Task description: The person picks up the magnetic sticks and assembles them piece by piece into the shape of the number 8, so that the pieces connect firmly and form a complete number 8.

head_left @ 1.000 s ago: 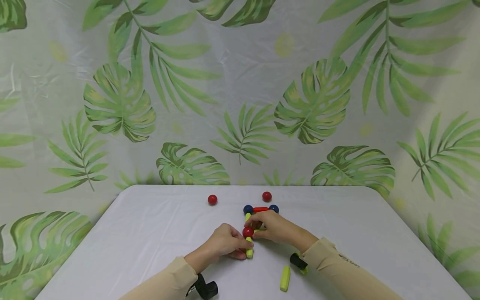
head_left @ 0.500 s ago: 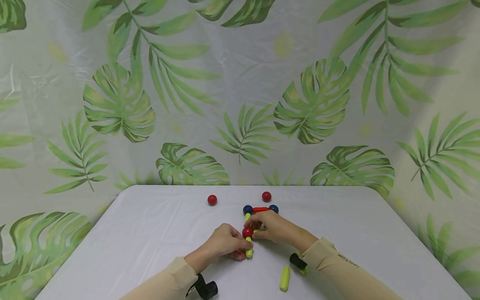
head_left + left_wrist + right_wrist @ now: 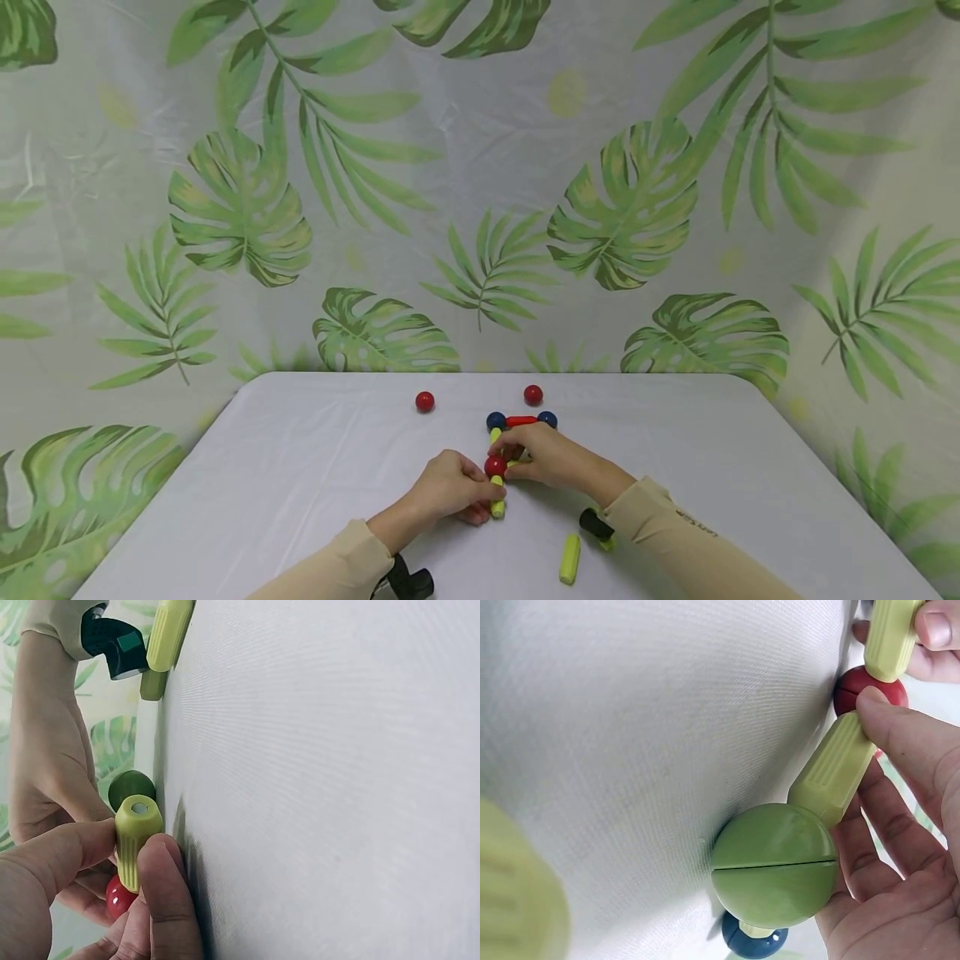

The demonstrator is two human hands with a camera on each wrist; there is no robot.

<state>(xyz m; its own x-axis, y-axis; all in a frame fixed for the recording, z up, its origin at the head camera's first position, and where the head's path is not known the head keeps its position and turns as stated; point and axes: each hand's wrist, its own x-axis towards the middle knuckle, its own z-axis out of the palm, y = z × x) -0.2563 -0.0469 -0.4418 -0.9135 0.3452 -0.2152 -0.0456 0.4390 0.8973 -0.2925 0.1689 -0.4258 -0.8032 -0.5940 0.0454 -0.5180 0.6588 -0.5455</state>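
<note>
My left hand (image 3: 453,485) pinches a yellow-green magnetic rod (image 3: 133,844) between thumb and fingers. The rod's far end meets a red ball (image 3: 495,467); its near end is free. My right hand (image 3: 553,455) holds the red ball, its thumb tip where the ball joins a second yellow-green rod (image 3: 832,766). That rod runs to a green ball (image 3: 776,862), which the hand hides in the head view. Beyond, another yellow-green rod (image 3: 495,435) leads to a blue ball (image 3: 496,421). From there a red rod (image 3: 521,421) reaches another blue ball (image 3: 547,419).
Two loose red balls lie towards the back: a left one (image 3: 424,402) and a right one (image 3: 533,394). A loose yellow-green rod (image 3: 570,558) lies nearer the front, with another partly behind the black wrist camera (image 3: 597,524). Everything is on a white-covered table (image 3: 300,450).
</note>
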